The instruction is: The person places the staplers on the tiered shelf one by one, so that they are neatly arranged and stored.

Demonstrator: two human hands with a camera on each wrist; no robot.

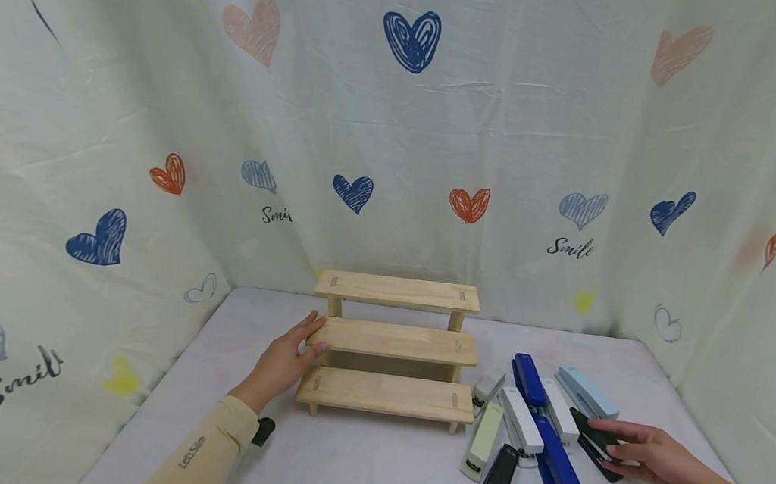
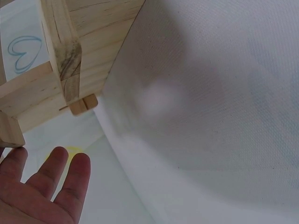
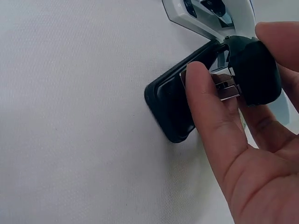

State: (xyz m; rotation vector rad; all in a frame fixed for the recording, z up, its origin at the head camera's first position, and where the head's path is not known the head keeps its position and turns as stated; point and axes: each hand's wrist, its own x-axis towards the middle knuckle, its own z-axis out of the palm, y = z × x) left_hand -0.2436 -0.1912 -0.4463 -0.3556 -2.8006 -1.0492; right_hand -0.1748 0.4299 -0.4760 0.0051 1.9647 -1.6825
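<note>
A three-tier wooden shelf stand (image 1: 386, 395) stands at the table's middle. My left hand (image 1: 285, 361) holds the left end of its middle board (image 1: 394, 341), thumb at the front edge and fingers behind. In the left wrist view, three fingers (image 2: 74, 186) stretch out below the wood, one tip right at a board's end. On the right, my right hand (image 1: 661, 457) grips a black stapler (image 1: 594, 443), its top and base spread apart. The right wrist view shows this stapler (image 3: 254, 70) between thumb and fingers, with metal parts showing near the fingers.
Left of my right hand lie a long blue stapler (image 1: 553, 445), white staplers (image 1: 522, 420), a pale green one (image 1: 483, 439) and another black one (image 1: 497, 482). A light blue stapler (image 1: 587, 392) lies farther back. A heart-printed curtain (image 1: 411, 122) surrounds the white table (image 1: 370, 465).
</note>
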